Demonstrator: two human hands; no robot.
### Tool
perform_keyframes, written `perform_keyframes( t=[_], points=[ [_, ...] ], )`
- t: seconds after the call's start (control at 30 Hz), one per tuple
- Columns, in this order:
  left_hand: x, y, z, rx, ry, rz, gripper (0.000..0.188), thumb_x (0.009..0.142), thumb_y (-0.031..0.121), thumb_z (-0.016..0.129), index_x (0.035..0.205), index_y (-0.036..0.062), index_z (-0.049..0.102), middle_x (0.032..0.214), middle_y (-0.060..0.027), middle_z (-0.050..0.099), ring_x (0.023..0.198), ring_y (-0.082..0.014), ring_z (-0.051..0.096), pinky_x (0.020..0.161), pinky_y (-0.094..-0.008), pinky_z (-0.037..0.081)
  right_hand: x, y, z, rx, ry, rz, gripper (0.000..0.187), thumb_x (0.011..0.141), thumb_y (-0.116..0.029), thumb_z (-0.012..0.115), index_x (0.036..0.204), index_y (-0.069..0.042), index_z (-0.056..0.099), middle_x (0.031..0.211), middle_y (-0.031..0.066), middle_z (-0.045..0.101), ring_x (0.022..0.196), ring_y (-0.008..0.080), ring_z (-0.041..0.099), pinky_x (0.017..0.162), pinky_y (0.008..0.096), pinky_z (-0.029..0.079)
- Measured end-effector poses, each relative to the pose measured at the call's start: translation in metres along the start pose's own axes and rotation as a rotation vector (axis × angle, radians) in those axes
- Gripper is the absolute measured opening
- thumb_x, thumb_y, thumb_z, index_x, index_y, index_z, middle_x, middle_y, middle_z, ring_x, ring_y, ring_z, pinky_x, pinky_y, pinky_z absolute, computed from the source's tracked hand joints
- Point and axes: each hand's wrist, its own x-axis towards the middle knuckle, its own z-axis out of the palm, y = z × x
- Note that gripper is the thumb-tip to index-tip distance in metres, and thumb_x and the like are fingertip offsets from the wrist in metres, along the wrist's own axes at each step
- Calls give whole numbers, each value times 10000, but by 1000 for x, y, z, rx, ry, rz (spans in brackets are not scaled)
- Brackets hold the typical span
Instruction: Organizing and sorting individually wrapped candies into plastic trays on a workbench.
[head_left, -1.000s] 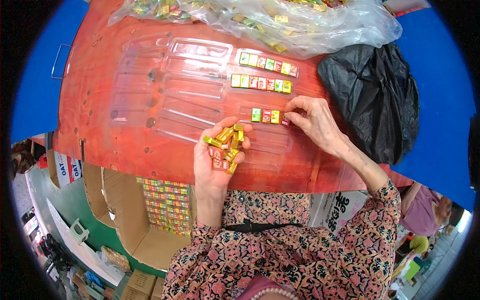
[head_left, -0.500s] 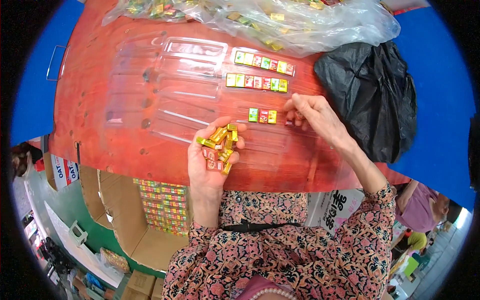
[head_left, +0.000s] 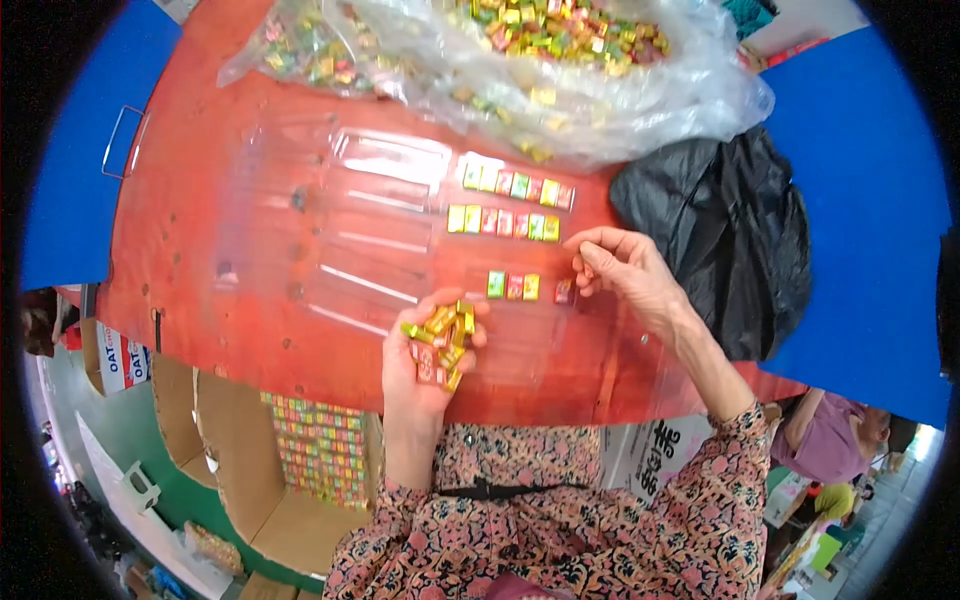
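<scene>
My left hand (head_left: 412, 365) is palm up, fingers curled around a small heap of wrapped candies (head_left: 440, 335), mostly gold with some red. To its right, my right hand (head_left: 625, 268) hovers over the table with thumb and fingers pinched. Whatever sits between those fingertips is too small to make out. Just below them lies a dark red candy (head_left: 563, 291), apart from a row of three candies (head_left: 515, 286) in green, red and yellow. Two longer candy rows, an upper one (head_left: 520, 186) and a lower one (head_left: 503, 222), fill slots of clear plastic trays farther back.
Clear empty trays (head_left: 385, 200) lie left of the rows on the red table (head_left: 200, 200). A large clear bag of candies (head_left: 560, 100) spans the back. A black plastic bag (head_left: 720, 240) lies at right. Below left, a cardboard box (head_left: 240, 450) holds packed candies.
The view has tilted up, showing more of the candy bag. My right fingers have lifted slightly off the dark red candy, which now shows more fully. My left hand keeps its heap.
</scene>
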Motion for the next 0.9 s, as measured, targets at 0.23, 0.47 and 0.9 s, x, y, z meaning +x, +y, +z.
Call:
perform_keyframes(
  t=[0.23, 0.47, 0.9],
  points=[
    [-5, 1, -3, -47, 21, -37, 288, 839, 207, 426, 1002, 13, 563, 954, -250, 563, 703, -302, 567, 420, -286, 462, 42, -83, 6, -507, 328, -411, 211, 847, -222, 540, 856, -23, 612, 609, -40, 480, 495, 29, 414, 441, 186, 315],
    [-4, 4, -2, -37, 39, -29, 307, 846, 218, 408, 1014, 10, 559, 964, -253, 558, 713, -306, 562, 434, -293, 465, 201, -113, -47, -1048, 608, -980, 275, 740, -246, 619, 836, 12, 624, 679, 119, 600, 600, 190, 572, 579, 327, 433],
    [-7, 10, -10, -68, -70, -21, 353, 860, 243, 387, 1072, -6, 521, 1019, -246, 546, 752, -281, 571, 463, -282, 465, 252, -78, -65, -1469, 929, -1529, 342, 765, -150, 530, 1039, 48, 480, 980, 263, 488, 932, 409, 452, 806, 471, 363]
  ],
)
